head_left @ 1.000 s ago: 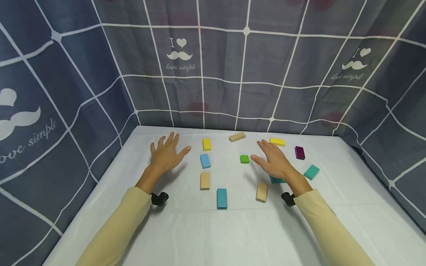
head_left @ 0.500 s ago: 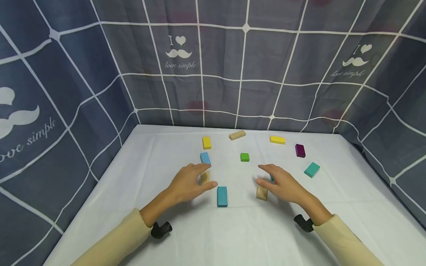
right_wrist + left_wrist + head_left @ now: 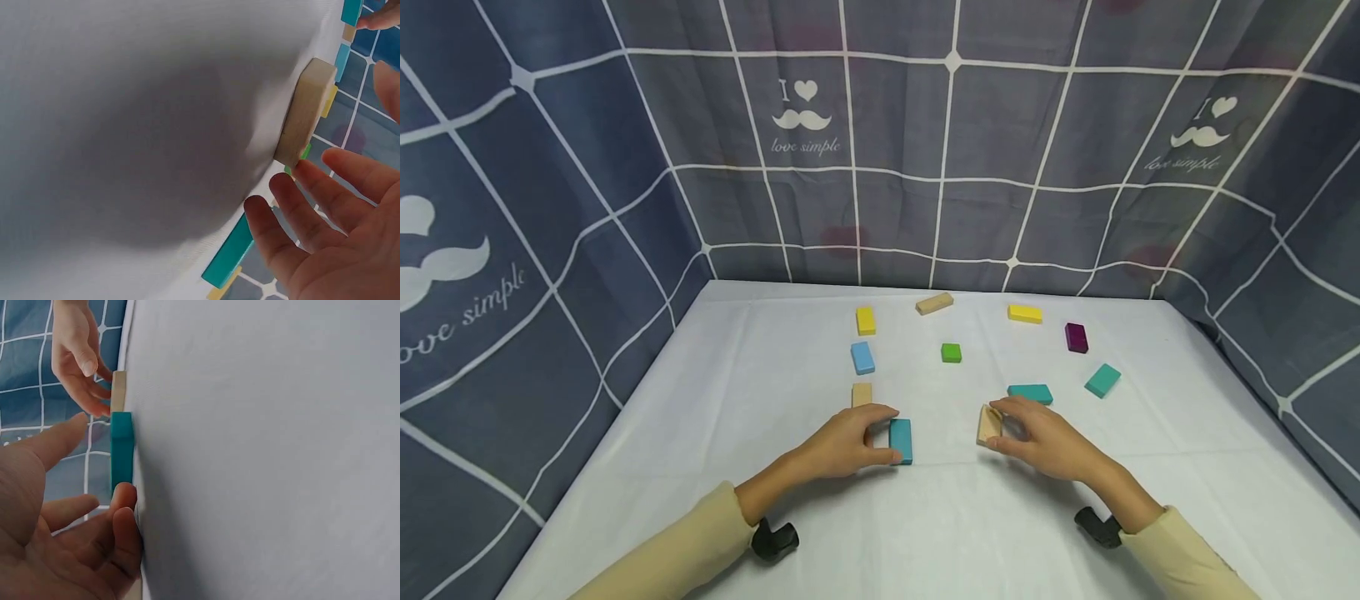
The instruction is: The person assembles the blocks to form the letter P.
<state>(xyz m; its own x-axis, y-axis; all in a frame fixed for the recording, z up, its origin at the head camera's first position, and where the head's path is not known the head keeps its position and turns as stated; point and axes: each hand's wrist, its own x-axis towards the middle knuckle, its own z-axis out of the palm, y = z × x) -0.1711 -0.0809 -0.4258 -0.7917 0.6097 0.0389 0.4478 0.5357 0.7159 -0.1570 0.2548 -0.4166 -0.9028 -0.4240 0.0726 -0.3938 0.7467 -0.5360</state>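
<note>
My left hand [image 3: 848, 442] reaches in from the left at a teal block [image 3: 901, 442], thumb near its front end and fingertips near its back end. In the left wrist view the thumb stands apart from that teal block [image 3: 122, 450], and the fingers bend loosely by its other end. My right hand [image 3: 1041, 437] is spread at a plain wooden block [image 3: 989, 425], fingers at its back end and thumb near its front. The right wrist view shows a fingertip right at the lower end of the wooden block [image 3: 306, 112], with the thumb [image 3: 387, 90] off it.
Behind the hands lie another wooden block [image 3: 862, 394], a light blue block [image 3: 862, 357], a green block [image 3: 951, 353], yellow blocks, a purple block [image 3: 1077, 337] and more teal blocks. Dark checked curtains [image 3: 895, 150] enclose the white-covered table [image 3: 925, 533].
Both hands have drawn back toward the person from the far part of the table and come down, the left to the teal block, the right to the wooden block. The blocks lie as before.
</note>
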